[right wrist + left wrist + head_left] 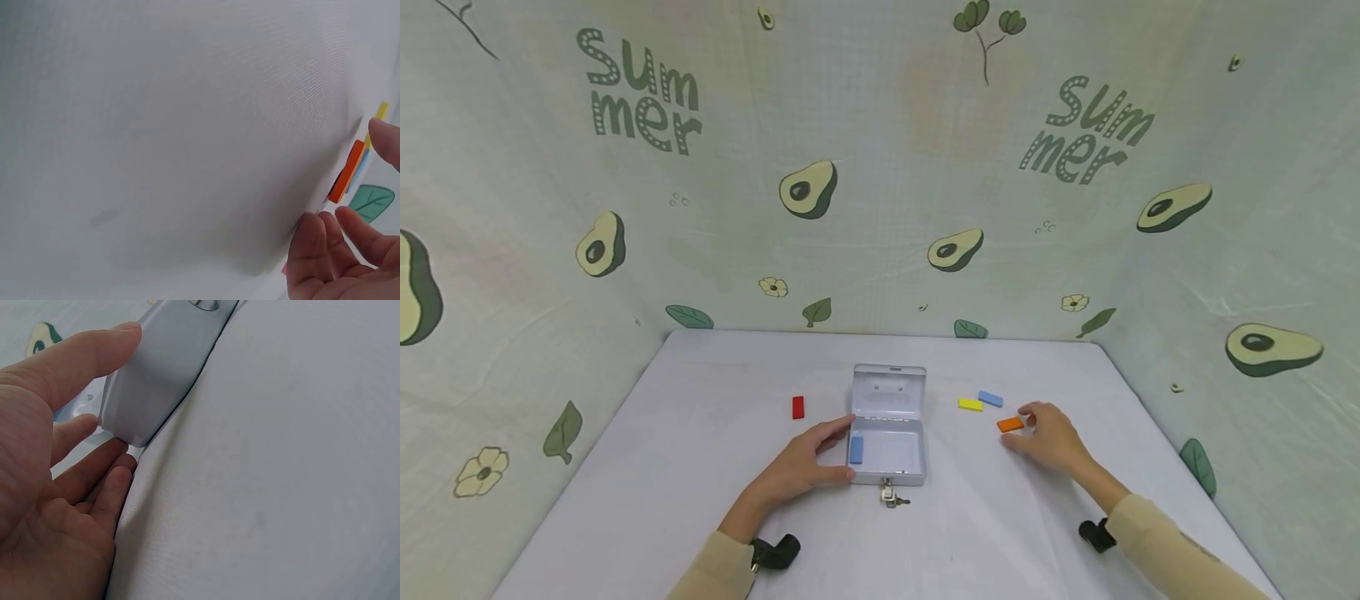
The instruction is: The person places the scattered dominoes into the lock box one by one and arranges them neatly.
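Note:
A small light-grey metal cash box (887, 479) stands with its lid raised. One blue block (856, 450) lies inside along the left wall. My left hand (805, 460) rests at the box's left side, thumb by the near corner and a finger by the hinge end. The left wrist view shows the thumb (94, 359) extended against the box (159, 369). On the right, my right hand (1051, 437) spreads thumb and fingers around an orange block (1011, 424) on the table. In the right wrist view a gap shows between the fingers and the orange block (347, 172).
A yellow block (970, 405) and another blue block (990, 398) lie just beyond the orange one. A red block (798, 407) sits left of the box. Keys (895, 502) hang from the front lock. Printed cloth walls (880, 250) surround the white table (730, 375).

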A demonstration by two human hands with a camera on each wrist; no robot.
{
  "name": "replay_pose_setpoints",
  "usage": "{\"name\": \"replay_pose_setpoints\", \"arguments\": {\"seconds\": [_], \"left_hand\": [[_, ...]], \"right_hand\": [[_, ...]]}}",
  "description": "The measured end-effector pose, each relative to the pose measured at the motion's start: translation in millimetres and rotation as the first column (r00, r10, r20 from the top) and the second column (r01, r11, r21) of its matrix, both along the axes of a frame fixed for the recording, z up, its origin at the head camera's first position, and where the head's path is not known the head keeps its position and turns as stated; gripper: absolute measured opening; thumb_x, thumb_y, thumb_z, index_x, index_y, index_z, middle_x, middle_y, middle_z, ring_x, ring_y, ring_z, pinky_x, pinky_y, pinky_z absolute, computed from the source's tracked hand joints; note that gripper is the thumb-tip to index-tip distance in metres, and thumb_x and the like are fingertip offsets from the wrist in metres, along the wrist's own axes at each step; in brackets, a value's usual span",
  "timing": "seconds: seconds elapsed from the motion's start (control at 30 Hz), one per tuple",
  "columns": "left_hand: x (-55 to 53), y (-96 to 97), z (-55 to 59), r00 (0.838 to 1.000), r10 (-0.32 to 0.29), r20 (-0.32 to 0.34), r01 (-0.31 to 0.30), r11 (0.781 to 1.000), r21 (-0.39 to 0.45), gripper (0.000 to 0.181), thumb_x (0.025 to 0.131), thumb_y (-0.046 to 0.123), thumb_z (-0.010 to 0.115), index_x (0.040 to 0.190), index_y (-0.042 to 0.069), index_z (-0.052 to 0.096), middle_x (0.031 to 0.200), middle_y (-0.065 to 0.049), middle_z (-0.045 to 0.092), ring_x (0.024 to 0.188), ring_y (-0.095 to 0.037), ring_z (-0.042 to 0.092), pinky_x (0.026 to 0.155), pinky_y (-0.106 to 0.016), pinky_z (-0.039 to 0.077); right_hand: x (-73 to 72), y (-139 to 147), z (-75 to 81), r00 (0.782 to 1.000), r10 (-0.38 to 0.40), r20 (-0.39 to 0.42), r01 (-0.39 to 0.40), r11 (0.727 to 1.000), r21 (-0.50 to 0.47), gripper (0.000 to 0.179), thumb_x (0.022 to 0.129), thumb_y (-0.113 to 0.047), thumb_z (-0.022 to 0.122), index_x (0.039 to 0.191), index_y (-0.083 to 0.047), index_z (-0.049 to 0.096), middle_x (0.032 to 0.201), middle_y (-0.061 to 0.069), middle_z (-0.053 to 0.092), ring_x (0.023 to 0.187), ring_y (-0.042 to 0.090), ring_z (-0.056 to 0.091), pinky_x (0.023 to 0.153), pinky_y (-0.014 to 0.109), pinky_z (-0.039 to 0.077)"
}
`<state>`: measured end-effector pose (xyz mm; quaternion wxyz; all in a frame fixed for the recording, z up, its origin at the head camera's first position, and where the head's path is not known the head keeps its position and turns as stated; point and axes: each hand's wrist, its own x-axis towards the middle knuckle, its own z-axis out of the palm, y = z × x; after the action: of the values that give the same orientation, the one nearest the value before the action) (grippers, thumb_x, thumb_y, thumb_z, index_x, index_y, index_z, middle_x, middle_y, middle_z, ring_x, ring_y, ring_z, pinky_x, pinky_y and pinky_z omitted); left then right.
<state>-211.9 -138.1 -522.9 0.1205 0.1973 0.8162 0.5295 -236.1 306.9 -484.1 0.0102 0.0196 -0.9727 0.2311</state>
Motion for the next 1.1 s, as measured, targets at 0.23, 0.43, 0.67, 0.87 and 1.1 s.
{"name": "replay_pose_setpoints", "arguments": {"seconds": [0.23,0.43,0.67,0.87,1.1], "left_hand": [[-0.3,0.5,-0.4,1.0,0.008,-0.005,-0.008,1.0,-0.011,0.088,0.088,0.036,0.089,0.162,0.023,0.045,0.165,-0.008,0.046,0.151,-0.031,0.046,0.124,-0.05,0.037],[-0.3,0.0,-0.2,1.0,0.003,-0.008,-0.003,1.0,-0.007,0.088,0.088,0.035,0.089,0.163,0.021,0.045,0.166,-0.008,0.045,0.151,-0.032,0.046,0.125,-0.05,0.036],[-1.0,-0.3,-1.2,1.0,-0.002,-0.006,0.002,1.0,-0.002,0.088,0.088,0.035,0.088,0.163,0.02,0.044,0.166,-0.008,0.044,0.151,-0.032,0.046,0.125,-0.049,0.036],[-1.2,-0.5,-1.4,1.0,-0.001,-0.007,0.001,1.0,-0.001,0.088,0.088,0.034,0.089,0.163,0.02,0.045,0.166,-0.009,0.045,0.151,-0.032,0.046,0.125,-0.049,0.036],[-1.6,-1.2,-1.4,1.0,-0.006,-0.007,0.006,1.0,0.002,0.089,0.087,0.034,0.089,0.163,0.019,0.045,0.165,-0.009,0.045,0.151,-0.032,0.046,0.125,-0.049,0.036]], "right_hand": [[-5.7,-0.7,-1.5,0.999,-0.015,0.03,0.016,1.0,-0.003,0.055,0.087,-0.031,0.089,0.119,0.008,0.068,0.103,0.017,0.066,0.092,0.03,0.058,0.083,0.045,0.056],[-8.3,-3.1,-2.6,0.999,-0.017,0.04,0.017,1.0,-0.003,0.052,0.087,-0.032,0.089,0.116,0.007,0.069,0.102,0.015,0.066,0.092,0.029,0.058,0.082,0.044,0.055],[-8.6,-4.5,-3.4,1.0,0.016,0.022,-0.016,1.0,-0.01,0.047,0.087,-0.028,0.089,0.115,0.005,0.071,0.102,0.012,0.066,0.092,0.026,0.059,0.084,0.046,0.056],[-8.5,-4.7,-3.1,0.999,0.025,0.034,-0.024,1.0,-0.017,0.045,0.088,-0.026,0.088,0.117,0.004,0.071,0.102,0.012,0.065,0.091,0.026,0.058,0.082,0.043,0.055],[-7.4,-2.1,-1.9,0.998,0.047,0.037,-0.047,0.999,-0.022,0.049,0.087,-0.026,0.089,0.121,0.005,0.07,0.104,0.012,0.065,0.092,0.026,0.058,0.085,0.045,0.056]]}}
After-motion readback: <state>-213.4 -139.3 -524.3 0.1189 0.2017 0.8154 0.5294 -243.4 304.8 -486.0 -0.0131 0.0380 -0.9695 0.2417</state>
